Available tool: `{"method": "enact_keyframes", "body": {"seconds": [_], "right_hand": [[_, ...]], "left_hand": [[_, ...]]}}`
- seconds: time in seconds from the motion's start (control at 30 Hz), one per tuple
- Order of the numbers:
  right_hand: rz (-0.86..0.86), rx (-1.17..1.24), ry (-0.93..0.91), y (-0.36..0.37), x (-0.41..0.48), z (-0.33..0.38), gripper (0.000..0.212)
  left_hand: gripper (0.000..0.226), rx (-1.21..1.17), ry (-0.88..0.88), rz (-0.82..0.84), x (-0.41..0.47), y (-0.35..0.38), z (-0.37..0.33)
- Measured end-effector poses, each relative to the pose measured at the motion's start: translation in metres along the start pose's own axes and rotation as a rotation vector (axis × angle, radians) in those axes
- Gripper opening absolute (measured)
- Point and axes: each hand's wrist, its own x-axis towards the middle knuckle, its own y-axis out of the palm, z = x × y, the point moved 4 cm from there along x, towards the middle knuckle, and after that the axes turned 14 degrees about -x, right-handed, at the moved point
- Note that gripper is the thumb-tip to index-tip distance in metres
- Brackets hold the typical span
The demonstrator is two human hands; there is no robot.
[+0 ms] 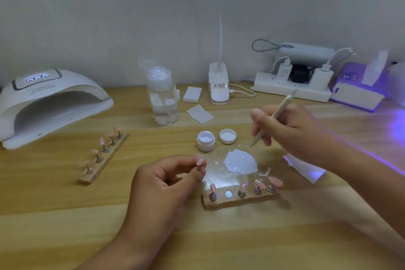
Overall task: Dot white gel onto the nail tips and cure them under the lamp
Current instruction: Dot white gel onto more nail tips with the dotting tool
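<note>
Faintly, the lamp [65, 89] reads "SUN".

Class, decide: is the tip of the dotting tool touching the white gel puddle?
Apart. The head view shows bare palette between the tip of the dotting tool and the white gel puddle.

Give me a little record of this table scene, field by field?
Left hand: pinches a pink tip
Right hand: holds a tool, point down, near the gel
Gel: white puddle on a clear palette
Jar: open, lid beside it
Near holder: four tips, one bare slot
Far holder: five tips
Lamp: far left, display lit
</note>
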Motion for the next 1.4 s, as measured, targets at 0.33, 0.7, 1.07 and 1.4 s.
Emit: {"method": "enact_keyframes", "body": {"seconds": [0.33, 0.7, 1.07, 1.4], "right_hand": [[0.086, -0.025, -0.074, 0.028, 0.008, -0.005, 0.039], [0.052, 0.088, -0.027, 0.034, 0.005, -0.006, 0.038], [-0.431, 0.18, -0.095, 0.025, -0.012, -0.016, 0.042], [-0.283, 0.156, -0.082, 0.036, -0.011, -0.018, 0.042]], "left_hand": [[0.01, 0.234, -0.059, 0.148, 0.007, -0.003, 0.007], [0.014, 0.282, -0.024, 0.144, 0.008, 0.0, 0.003], [0.01, 0.282, -0.023, 0.155, 0.009, -0.002, 0.003], [0.005, 0.224, -0.026, 0.181, 0.008, -0.001, 0.005]]}}
